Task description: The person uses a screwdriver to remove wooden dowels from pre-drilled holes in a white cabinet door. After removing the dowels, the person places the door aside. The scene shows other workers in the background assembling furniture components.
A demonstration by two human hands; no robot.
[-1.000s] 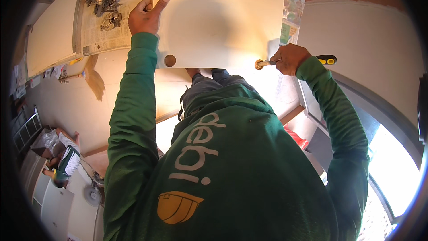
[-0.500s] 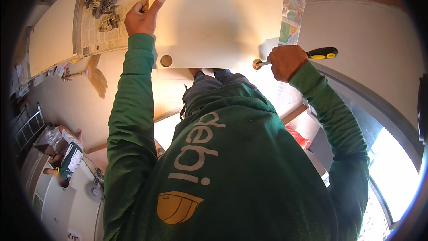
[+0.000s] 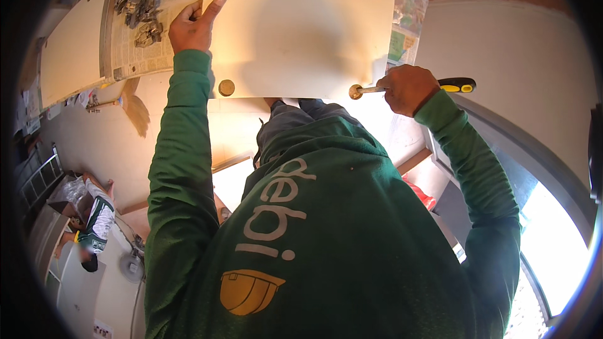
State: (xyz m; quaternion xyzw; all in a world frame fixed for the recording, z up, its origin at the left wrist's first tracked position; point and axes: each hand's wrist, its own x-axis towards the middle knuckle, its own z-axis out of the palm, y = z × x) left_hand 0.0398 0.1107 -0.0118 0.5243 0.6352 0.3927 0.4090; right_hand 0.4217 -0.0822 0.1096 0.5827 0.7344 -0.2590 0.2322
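A flat white panel lies in front of me, with a round recess near each of its near corners. My left hand grips the panel's left edge, thumb on the top face and fingers curled at the side. In my right hand is a chisel with a black and yellow handle, my fist closed around its metal shaft. The chisel's flat tip sits at the right recess, which has a brownish inside. The left recess has nothing in it that I can make out.
Several metal cabinet hinges are heaped on newspaper left of the panel. Another white board lies farther left. A broom rests below the work surface. A person is at the lower left, by a fan.
The panel and my left hand have shifted slightly left. The chisel tip stays at the right recess, and its blade now shows a broader face. At the lower left, the person has moved a little.
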